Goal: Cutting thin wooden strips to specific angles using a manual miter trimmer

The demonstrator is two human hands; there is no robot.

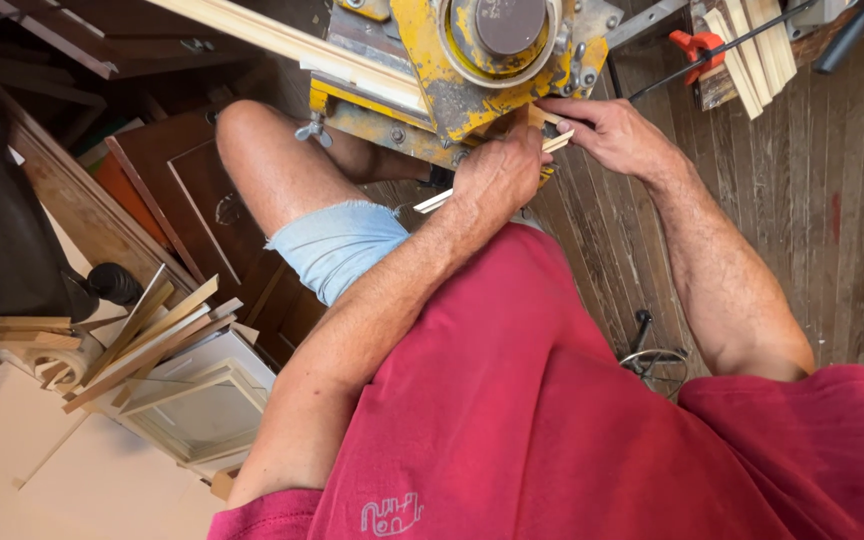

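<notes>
A thin pale wooden strip (434, 200) lies slanted against the lower edge of a worn yellow machine (452, 95) with a round disc on top. My left hand (497, 175) is closed over the middle of the strip, just below the machine. My right hand (607, 130) pinches the strip's upper end at the machine's right corner. My red shirt fills the lower frame and my bare knee in pale blue shorts sits left of the machine.
A bundle of cut pale strips (142, 335) leans at the left over a white framed panel (207, 405). More strips (757, 45) lie at the top right beside a red clamp (694, 45). A long pale moulding (292, 45) rests across the machine. Dark wooden floorboards (822, 200) run on the right.
</notes>
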